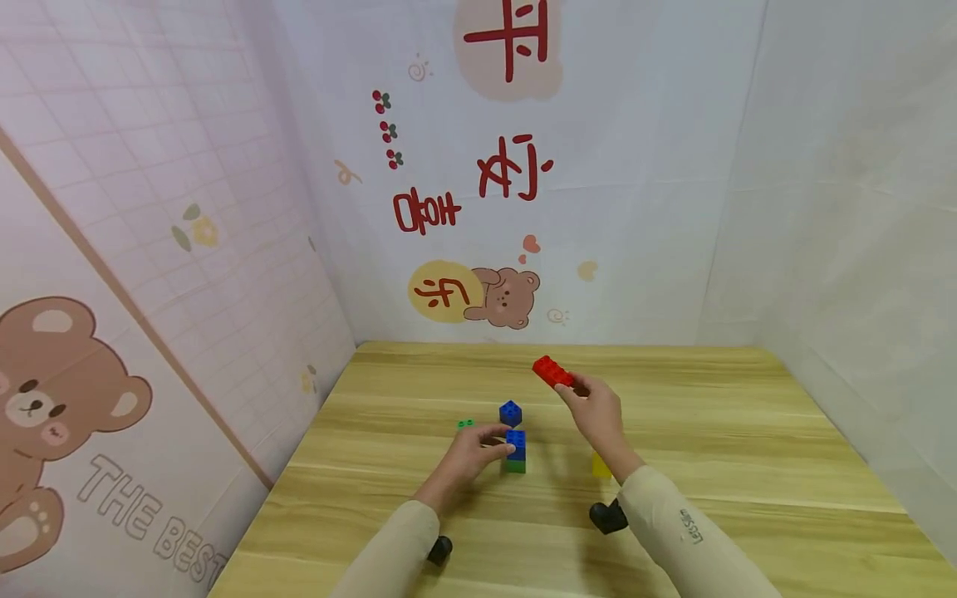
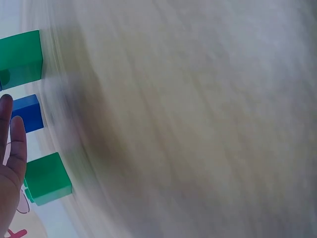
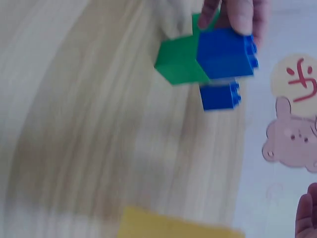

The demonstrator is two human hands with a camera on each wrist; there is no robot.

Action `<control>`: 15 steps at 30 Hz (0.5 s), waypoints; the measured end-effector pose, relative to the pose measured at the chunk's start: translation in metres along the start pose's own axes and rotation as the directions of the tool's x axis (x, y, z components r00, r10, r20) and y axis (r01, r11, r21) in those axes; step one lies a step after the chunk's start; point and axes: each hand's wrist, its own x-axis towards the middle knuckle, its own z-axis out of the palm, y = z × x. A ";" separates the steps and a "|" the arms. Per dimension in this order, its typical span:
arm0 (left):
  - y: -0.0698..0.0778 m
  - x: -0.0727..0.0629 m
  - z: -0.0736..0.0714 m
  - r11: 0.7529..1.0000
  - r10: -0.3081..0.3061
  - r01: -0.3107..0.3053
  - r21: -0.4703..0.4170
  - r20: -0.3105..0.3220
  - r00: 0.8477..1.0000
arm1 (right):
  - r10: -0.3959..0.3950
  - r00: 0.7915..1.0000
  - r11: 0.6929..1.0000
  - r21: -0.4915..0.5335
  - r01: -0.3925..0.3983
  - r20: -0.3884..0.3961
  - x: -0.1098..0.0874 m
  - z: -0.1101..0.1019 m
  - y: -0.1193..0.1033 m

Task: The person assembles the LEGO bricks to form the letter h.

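Observation:
A blue brick (image 1: 516, 444) sits on a green brick (image 1: 516, 467) as a small upright stack. My left hand (image 1: 467, 457) pinches that upper blue brick, its thumb in front and fingers behind. In the right wrist view the stack's blue brick (image 3: 225, 53) shows its studs beside the fingertips. My right hand (image 1: 601, 413) holds a red brick (image 1: 552, 371) by one end, raised and tilted, to the right of and beyond the stack. At the right wrist view's edge, only part of the right hand (image 3: 307, 213) is seen, without the red brick.
Behind the stack stands another blue brick (image 1: 511, 413). A green brick (image 1: 465, 424) lies past my left hand, mostly hidden in the head view. A yellow brick (image 1: 601, 465) is partly covered by my right forearm. White printed curtains (image 1: 635, 208) enclose the wooden table (image 1: 748, 432).

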 end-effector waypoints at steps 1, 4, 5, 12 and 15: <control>0.001 0.001 0.001 1.000 -0.004 0.004 0.000 0.002 1.000 | -0.009 1.000 1.000 -0.001 0.009 0.012 0.001 -0.006 0.002; 0.003 0.004 0.006 1.000 -0.002 0.002 0.000 0.009 1.000 | -0.050 0.998 0.999 -0.012 0.051 0.047 0.005 -0.022 0.008; 0.004 0.006 0.008 1.000 0.003 -0.003 0.004 0.011 1.000 | -0.062 0.996 0.998 -0.019 0.063 0.059 0.006 -0.027 0.011; 0.012 0.015 0.026 1.000 0.020 -0.020 0.003 0.018 1.000 | -0.135 0.983 0.988 -0.057 0.143 0.124 0.011 -0.061 0.030; 0.017 0.019 0.034 1.000 0.008 -0.008 -0.007 0.028 1.000 | -0.142 0.979 0.986 -0.062 0.152 0.145 0.011 -0.072 0.040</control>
